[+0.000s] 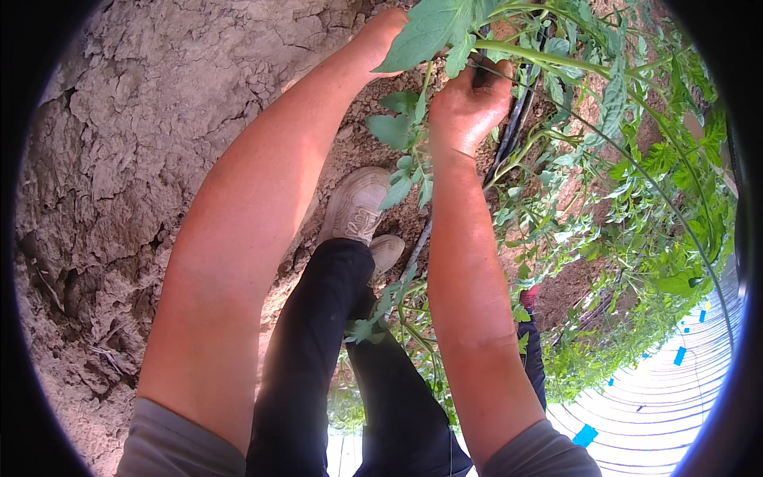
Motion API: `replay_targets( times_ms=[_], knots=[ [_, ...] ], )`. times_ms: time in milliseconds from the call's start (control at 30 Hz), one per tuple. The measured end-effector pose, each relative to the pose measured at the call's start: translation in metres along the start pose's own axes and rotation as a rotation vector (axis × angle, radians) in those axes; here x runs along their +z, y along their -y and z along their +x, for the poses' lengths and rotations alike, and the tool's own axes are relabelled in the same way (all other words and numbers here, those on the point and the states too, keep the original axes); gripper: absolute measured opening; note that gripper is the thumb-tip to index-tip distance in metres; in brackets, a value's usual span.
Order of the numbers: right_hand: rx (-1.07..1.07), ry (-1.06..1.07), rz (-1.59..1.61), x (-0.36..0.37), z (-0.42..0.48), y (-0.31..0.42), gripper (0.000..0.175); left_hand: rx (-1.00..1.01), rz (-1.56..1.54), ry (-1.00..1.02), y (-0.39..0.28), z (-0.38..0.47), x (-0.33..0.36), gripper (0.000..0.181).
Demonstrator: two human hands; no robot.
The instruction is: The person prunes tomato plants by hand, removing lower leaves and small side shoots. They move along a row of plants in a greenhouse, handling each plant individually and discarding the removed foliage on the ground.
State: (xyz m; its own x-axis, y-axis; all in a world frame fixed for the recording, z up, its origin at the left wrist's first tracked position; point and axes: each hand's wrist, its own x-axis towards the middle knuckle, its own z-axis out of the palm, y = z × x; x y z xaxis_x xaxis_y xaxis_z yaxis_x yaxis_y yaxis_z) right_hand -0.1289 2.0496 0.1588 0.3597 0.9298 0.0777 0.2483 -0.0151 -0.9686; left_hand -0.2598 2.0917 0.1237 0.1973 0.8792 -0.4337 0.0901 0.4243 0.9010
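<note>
Both bare hands are at the top of the view, among the stems of a tomato plant. My left hand reaches in from the left, its fingers hidden behind a large tomato leaf. My right hand has its fingers curled near the base of the plant, at a thin dark string that runs off to the lower right. Whether the fingers grip the string or a stem cannot be told. A black drip hose lies on the soil just right of this hand.
Dry, cracked soil spreads on the left. My shoe stands beside the plant row. More tomato plants fill the right side. Another person's dark trouser leg shows behind my right forearm. A ribbed greenhouse cover curves at lower right.
</note>
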Motion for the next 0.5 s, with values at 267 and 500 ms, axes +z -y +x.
replay_targets(
  times_ms=[267,500],
  knots=[
    [0.339,0.045,0.171,0.005,-0.009,-0.028,0.019,0.008,0.051,0.003,0.001,-0.006,0.000,0.028],
    [0.131,0.620,-0.976,-0.006,0.015,-0.070,0.036,0.063,0.129,-0.030,-0.015,-0.034,0.000,0.033]
  ],
)
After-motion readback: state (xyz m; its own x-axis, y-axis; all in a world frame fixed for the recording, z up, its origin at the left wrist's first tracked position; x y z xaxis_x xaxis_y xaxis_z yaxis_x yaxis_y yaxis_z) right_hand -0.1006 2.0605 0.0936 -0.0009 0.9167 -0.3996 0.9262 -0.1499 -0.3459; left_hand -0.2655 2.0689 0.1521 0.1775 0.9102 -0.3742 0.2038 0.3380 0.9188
